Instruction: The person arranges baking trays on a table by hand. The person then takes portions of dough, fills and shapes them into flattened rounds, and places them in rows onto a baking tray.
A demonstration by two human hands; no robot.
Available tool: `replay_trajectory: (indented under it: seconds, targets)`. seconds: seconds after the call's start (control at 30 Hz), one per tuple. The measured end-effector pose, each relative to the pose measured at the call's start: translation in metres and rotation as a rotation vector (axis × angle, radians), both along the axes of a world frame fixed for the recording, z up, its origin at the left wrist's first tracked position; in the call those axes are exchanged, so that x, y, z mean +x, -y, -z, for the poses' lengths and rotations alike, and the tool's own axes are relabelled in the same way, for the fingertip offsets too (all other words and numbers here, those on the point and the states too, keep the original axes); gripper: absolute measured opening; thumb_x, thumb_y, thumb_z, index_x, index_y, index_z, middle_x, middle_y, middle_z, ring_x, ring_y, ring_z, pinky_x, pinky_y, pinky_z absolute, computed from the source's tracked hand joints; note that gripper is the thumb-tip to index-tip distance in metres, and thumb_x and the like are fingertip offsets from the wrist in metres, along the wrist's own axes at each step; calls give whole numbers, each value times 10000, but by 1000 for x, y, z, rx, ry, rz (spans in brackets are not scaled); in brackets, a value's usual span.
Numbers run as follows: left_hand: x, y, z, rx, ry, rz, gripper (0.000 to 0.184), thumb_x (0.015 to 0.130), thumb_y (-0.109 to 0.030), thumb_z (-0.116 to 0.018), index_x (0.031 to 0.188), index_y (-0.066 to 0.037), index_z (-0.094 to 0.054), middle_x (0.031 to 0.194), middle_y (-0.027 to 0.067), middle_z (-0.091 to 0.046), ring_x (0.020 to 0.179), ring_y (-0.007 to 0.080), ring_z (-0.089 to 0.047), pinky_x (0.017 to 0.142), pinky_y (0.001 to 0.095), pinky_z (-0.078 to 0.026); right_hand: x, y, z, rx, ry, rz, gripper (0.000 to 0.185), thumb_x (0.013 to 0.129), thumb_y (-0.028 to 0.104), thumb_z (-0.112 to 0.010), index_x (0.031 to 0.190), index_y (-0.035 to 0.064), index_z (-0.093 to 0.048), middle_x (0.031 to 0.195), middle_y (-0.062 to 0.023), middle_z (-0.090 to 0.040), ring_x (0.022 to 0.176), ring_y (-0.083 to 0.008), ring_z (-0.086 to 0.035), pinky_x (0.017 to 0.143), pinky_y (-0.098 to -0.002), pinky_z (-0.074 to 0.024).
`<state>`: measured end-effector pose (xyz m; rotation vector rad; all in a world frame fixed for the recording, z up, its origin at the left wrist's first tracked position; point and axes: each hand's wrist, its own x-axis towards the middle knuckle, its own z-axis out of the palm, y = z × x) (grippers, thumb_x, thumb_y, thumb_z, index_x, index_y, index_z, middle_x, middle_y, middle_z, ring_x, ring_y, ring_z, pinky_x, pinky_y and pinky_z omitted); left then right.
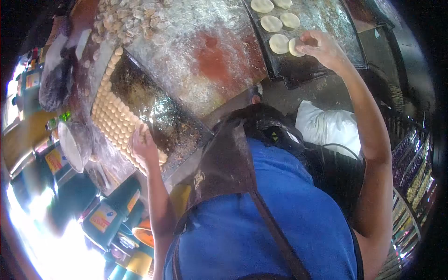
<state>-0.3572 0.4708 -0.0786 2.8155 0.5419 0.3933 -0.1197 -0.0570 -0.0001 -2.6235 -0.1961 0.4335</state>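
My right hand (pixel 323 50) pinches the edge of a flat round dough disc (pixel 295 47) at a dark metal tray (pixel 326 21). Beside that disc, several other pale dough discs (pixel 279 43) lie flat in two columns. My left hand (pixel 145 147) is at the edge of rows of small dough balls (pixel 114 114) on a second dark tray (pixel 149 88). Its fingers are drawn together among the balls, and what is between them is hidden. Part of this tray's surface is bare, dark and greasy.
A floured table (pixel 200 28) with a reddish patch carries scattered dough pieces (pixel 130 18) at the back. A metal bowl (pixel 75 144) sits at left, near dark containers with labels (pixel 100 219). A white sack (pixel 326 126) lies below the right tray. Racks (pixel 410 163) stand at far right.
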Motion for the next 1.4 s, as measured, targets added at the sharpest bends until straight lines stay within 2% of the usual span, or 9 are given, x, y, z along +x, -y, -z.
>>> replay_trajectory:
  seconds: [0.3,0.43,0.5,0.7,0.83,0.93,1.07,1.17,1.4]
  targets:
    - [2,10,-7,-108,15,-67,279,812,-49,-692,1088,-86,-717,1056,63,-671,1030,265,-567,961,405,-416,13,4,-12,278,-268,149,202,880,174,-681,1031,69,-597,975,-18,-634,878,-97,-573,751,-287,-490]
    - [0,1,6,-184,79,-77,285,809,-52,-693,1091,-86,-719,1063,70,-667,1058,265,-566,971,402,-428,12,0,0,186,-237,126,213,884,172,-667,1071,83,-618,1011,-47,-663,896,-167,-625,770,-331,-512]
    - [-2,2,9,-238,97,-105,291,807,-56,-696,1095,-91,-720,1065,72,-667,1071,263,-564,974,402,-433,2,-2,8,-173,402,-184,256,887,177,-655,1128,92,-641,1062,-105,-679,943,-281,-658,819,-400,-519]
    - [-3,0,9,-193,82,-80,290,829,-91,-702,1118,-103,-717,1089,92,-654,1096,248,-559,957,401,-463,-44,-16,3,-221,636,-433,337,913,235,-638,1196,53,-639,1281,-89,-629,1204,-290,-582,1050,-461,-415]
    - [-1,9,7,-246,56,-154,254,858,-117,-683,1109,-99,-714,1132,120,-648,1107,258,-558,945,395,-476,-35,-15,-18,-238,436,-446,317,900,220,-659,1173,59,-659,1276,-73,-636,1198,-281,-587,1047,-442,-421]
    - [-3,-2,15,17,-8,-41,233,874,-172,-672,1084,-78,-708,1179,121,-646,1129,294,-558,1022,441,-406,-38,-25,-54,-63,309,-334,220,910,182,-632,1060,29,-682,1093,-123,-677,1017,-304,-643,892,-414,-491]
    - [-4,8,9,-135,-146,-268,336,889,-170,-666,1223,-142,-655,1335,106,-569,1292,281,-464,1103,442,-354,-91,-31,-76,-10,-57,-541,168,823,161,-640,889,8,-657,866,-164,-642,837,-340,-631,759,-415,-497]
    - [3,16,-15,-135,-190,-245,297,860,-124,-687,1156,-143,-683,1272,88,-619,1260,267,-496,1098,441,-375,-137,-39,-70,-195,-199,-642,285,731,247,-757,920,57,-659,847,-128,-619,841,-345,-620,744,-449,-480]
    - [4,19,-23,-122,-20,-118,325,780,-50,-703,1102,-95,-696,1143,118,-639,1135,312,-550,1009,411,-426,-164,-62,-69,-246,-312,-621,405,756,208,-694,1086,8,-571,892,-187,-636,887,-376,-636,792,-489,-486]
